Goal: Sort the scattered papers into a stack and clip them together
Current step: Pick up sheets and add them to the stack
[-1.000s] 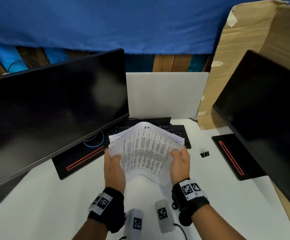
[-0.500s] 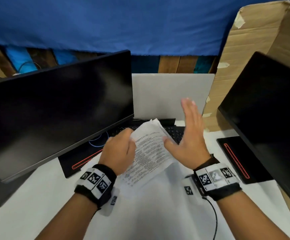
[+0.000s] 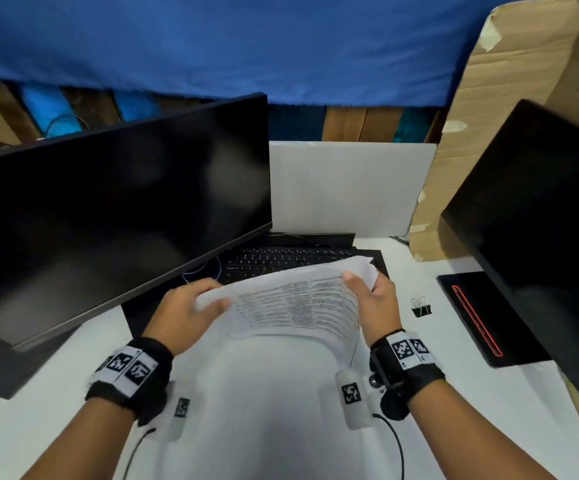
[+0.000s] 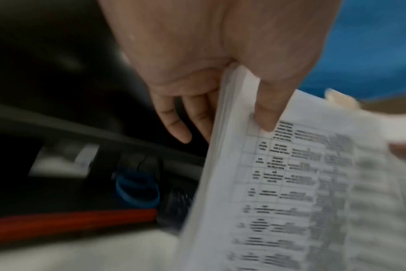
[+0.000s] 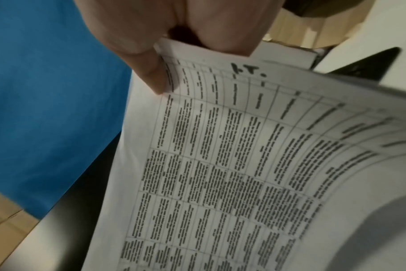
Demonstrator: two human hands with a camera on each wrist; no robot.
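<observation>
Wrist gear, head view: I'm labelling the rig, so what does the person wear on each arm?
Both forearms are bare, without sleeves. Each wrist carries a black band with white square-patterned marker tags; below hang pale tagged cylinders, each trailing a thin black cable.

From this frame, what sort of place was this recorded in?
Probably an office desk or workstation: two dark monitors, a keyboard, and a binder clip on a white desk. Cardboard behind suggests a makeshift setup.

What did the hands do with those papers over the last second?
The right hand, which had let go and lifted open, now grips the paper stack again at its far corner. The left hand kept pinching the opposite edge. The binder clip stayed on the desk.
</observation>
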